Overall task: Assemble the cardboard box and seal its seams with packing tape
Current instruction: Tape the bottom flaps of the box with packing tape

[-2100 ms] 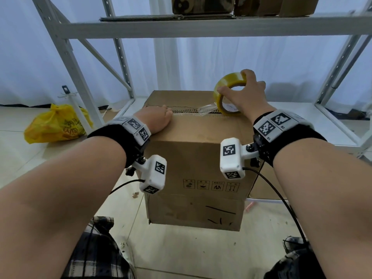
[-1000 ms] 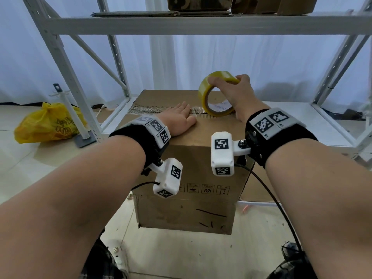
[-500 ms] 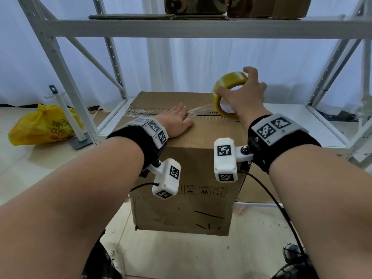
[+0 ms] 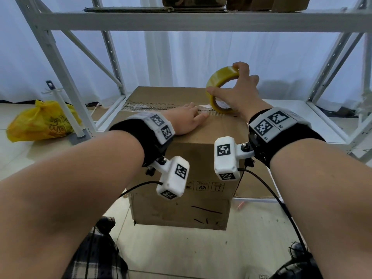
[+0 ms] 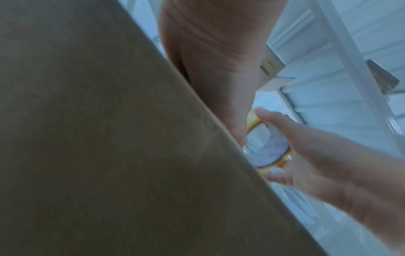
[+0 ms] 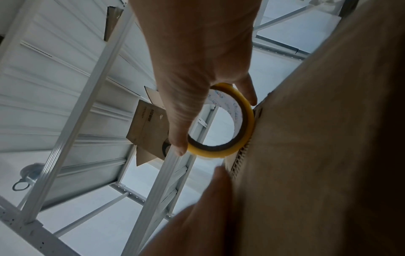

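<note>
A brown cardboard box (image 4: 191, 158) stands on the floor with its top flaps closed along a centre seam. My left hand (image 4: 187, 119) lies flat on the top, fingers straight, pressing on the seam just left of the roll. A yellow packing tape roll (image 4: 216, 81) stands on edge on the seam near the box's right end. My right hand (image 4: 235, 93) grips it, thumb on the near rim and fingers over the top. In the right wrist view the tape roll (image 6: 245, 121) touches the box (image 6: 328, 138). The left wrist view shows the box (image 5: 109, 138) and the roll (image 5: 269, 152), blurred.
White metal shelving (image 4: 60, 63) frames the box, its upper shelf beam (image 4: 201, 21) carrying flat cardboard (image 4: 191, 3). A yellow plastic bag (image 4: 40, 121) and a white pole on a stand (image 4: 64, 111) sit on the floor at left. The low shelf board (image 4: 291, 117) lies right.
My left hand slid right along the seam from the box's left part to beside the roll, its fingers straightening. My right hand kept the roll near the right end, shifting its grip.
</note>
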